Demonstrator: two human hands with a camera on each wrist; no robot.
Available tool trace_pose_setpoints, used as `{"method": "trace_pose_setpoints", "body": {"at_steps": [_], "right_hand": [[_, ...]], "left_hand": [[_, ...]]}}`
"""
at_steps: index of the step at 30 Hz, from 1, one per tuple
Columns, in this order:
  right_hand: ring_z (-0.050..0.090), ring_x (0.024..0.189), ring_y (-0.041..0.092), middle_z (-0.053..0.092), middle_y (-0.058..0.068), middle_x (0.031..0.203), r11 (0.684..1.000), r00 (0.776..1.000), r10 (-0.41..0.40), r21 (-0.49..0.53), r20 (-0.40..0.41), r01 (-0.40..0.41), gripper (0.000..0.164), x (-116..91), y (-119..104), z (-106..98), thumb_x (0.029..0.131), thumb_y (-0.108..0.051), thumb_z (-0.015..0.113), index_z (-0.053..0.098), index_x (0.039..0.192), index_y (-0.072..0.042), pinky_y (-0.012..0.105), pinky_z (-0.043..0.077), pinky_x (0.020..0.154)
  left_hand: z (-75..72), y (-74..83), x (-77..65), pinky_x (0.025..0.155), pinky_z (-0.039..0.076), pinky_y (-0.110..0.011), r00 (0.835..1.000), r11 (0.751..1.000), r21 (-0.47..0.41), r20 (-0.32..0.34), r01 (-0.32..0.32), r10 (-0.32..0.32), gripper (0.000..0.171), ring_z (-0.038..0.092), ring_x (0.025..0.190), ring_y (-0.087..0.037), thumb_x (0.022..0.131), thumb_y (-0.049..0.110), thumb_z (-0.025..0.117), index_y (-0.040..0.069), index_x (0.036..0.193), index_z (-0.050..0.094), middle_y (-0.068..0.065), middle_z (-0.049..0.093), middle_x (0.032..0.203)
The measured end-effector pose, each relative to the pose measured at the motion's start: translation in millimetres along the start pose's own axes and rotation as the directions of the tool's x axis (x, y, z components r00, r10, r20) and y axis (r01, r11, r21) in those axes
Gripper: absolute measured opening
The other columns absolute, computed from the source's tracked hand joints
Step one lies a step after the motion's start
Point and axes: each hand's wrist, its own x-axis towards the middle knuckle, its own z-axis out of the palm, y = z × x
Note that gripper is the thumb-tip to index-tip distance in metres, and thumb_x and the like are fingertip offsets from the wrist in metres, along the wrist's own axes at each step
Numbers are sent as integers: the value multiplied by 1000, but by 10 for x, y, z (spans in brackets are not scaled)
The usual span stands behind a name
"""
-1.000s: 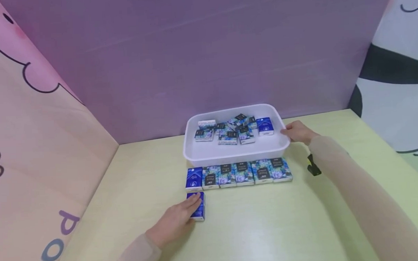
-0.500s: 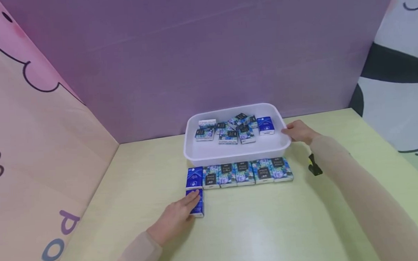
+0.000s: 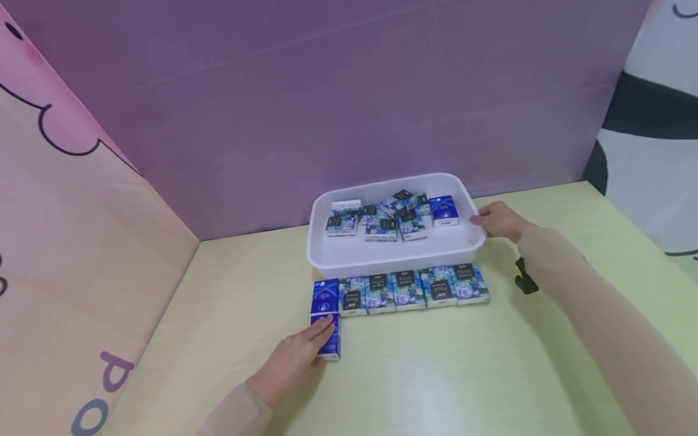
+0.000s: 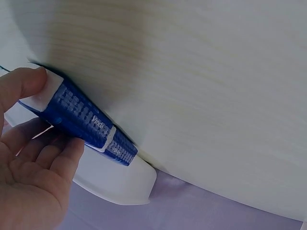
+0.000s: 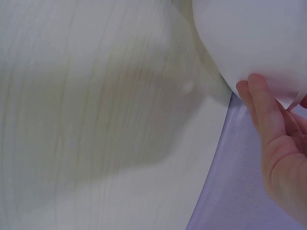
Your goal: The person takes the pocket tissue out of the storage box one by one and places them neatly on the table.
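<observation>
With its fingers over the top and the thumb at the near end, my left hand [image 3: 289, 364] holds a blue tissue pack [image 4: 76, 110] flat on the table. That pack's far end meets another blue tissue pack [image 3: 325, 297], which begins a row of floral tissue packs [image 3: 408, 290] lying side by side. Behind the row stands a white tray [image 3: 396, 257]; my right hand [image 3: 502, 220] grips its right rim, as the right wrist view shows with fingers against the outer wall. Several floral packs [image 3: 380, 228] and one blue pack [image 3: 443, 210] lie inside the tray.
A small black and yellow object [image 3: 524, 277] lies on the table [image 3: 447, 381], partly hidden by the right forearm. Purple cloth [image 3: 322, 103] rises behind the tray, and printed panels stand at left and right.
My left hand has slid the blue tissue pack forward, closing the gap to the blue pack in the row. The right hand stays on the tray's rim.
</observation>
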Motion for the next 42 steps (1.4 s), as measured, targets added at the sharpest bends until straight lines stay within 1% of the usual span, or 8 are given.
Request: {"method": "trace_pose_setpoints", "body": {"at_steps": [13,20,26,31,33,36,39,42], "right_hand": [[48,115,41,46,31,127,1000,1000,9,3,-6,-9,51,-12,-25,6,97,-25,38,36,131,13,49,41,100],[48,116,40,46,31,127,1000,1000,17,7,-9,-17,50,-7,-18,-7,97,-25,38,36,131,12,49,41,101],[49,113,40,47,31,126,1000,1000,8,6,-14,-8,49,-30,-28,3,97,-24,39,37,130,14,48,43,99],[51,111,38,48,31,125,1000,1000,3,7,-16,-3,48,-31,-35,0,98,-23,38,38,129,14,46,45,98],[52,109,37,49,31,124,1000,1000,-4,9,-18,4,48,-38,-35,-7,98,-22,38,39,129,14,46,45,97],[54,107,37,51,31,121,999,999,-32,10,-21,32,47,-47,-27,-15,97,-21,39,40,127,15,45,47,95],[54,108,38,52,31,121,999,999,-51,13,-16,52,46,-51,-19,-14,97,-21,39,41,127,15,45,47,96],[53,109,38,52,30,121,998,998,-54,13,-11,54,46,-46,-13,-6,97,-22,39,41,127,14,46,46,96]], "left_hand": [[-26,7,23,90,51,-38,999,1000,6,38,27,-27,54,53,116,-32,77,10,69,-1,127,52,-15,45,138],[-60,12,57,90,51,-37,999,1000,10,34,3,-3,56,52,117,-31,77,19,71,-2,126,52,-16,46,137],[-228,94,180,94,48,-41,997,1000,-17,74,-21,22,54,47,123,-30,82,27,66,0,126,53,-16,47,136],[-532,187,464,90,51,-38,992,991,-64,26,-121,122,48,56,113,-28,83,21,65,1,124,55,-15,55,128],[-662,214,639,94,50,-36,983,981,-72,-5,-181,181,46,54,116,-27,82,18,66,2,124,55,-14,54,130],[-850,255,934,96,48,-34,974,972,-64,-16,-225,225,46,54,116,-24,82,16,66,5,125,55,-11,55,129],[-1003,296,1277,101,44,-32,973,973,-52,35,-226,228,46,53,118,-22,84,16,64,7,128,53,-8,54,131],[-1080,327,1652,101,43,-30,966,972,-28,104,-235,236,44,54,117,-21,87,14,61,7,129,52,-8,55,129]]}}
